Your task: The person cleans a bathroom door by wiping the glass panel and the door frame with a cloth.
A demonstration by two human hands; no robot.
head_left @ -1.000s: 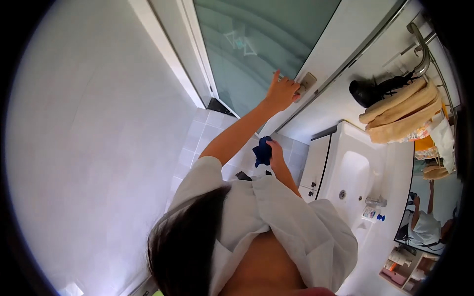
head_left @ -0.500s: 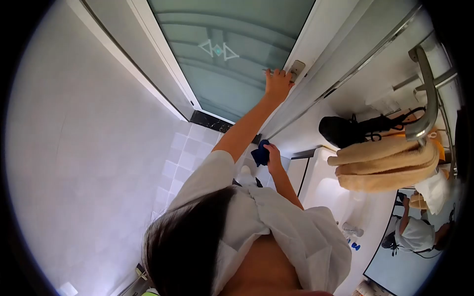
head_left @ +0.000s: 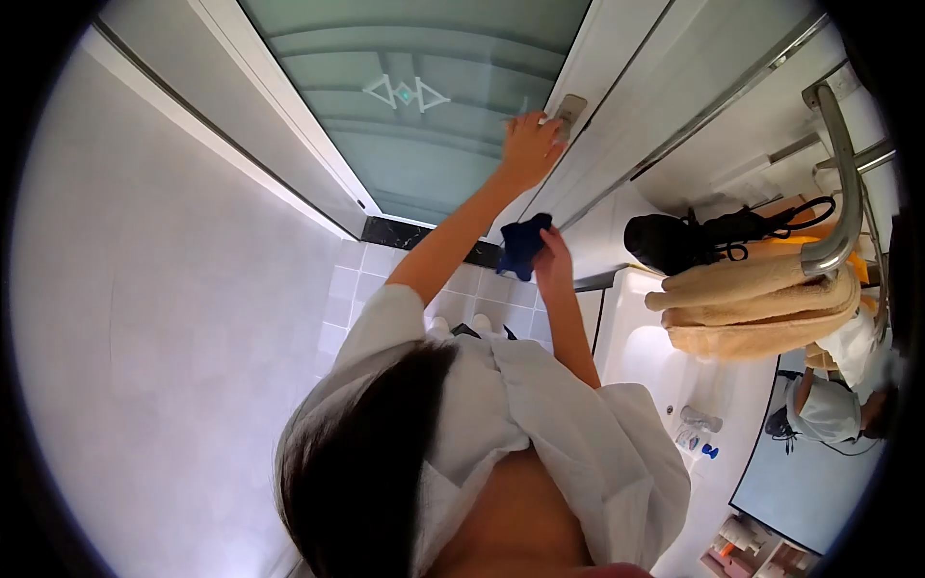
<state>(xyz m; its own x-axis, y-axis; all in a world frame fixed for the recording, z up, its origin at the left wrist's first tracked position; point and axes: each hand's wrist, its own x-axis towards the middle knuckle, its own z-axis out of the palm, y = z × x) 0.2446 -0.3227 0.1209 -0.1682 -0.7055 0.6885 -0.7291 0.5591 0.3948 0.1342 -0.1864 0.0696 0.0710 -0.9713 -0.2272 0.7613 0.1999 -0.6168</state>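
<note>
My left hand (head_left: 530, 152) is closed around the lever door handle (head_left: 514, 119), its fingers curled over it beside the metal lock plate (head_left: 571, 109). The handle belongs to a white-framed door with a frosted green glass panel (head_left: 424, 159). In my right hand (head_left: 553, 262) is a crumpled navy blue cloth (head_left: 523, 245), pinched between thumb and fingers. It hangs in front of the lower part of the door, below my left hand. Part of the handle is hidden under my left fingers.
To the right is a white washbasin (head_left: 647, 371) with a mirror (head_left: 805, 472) beyond it. Tan towels (head_left: 756, 308) and a black bag (head_left: 665, 246) hang near a metal rail (head_left: 846, 183). A dark threshold (head_left: 395, 233) borders the tiled floor (head_left: 361, 286). A grey wall stands left.
My right hand has raised the navy cloth towards the door. My left hand stays on the handle. A dark line now shows along the door's handle-side edge, and the view has shifted slightly.
</note>
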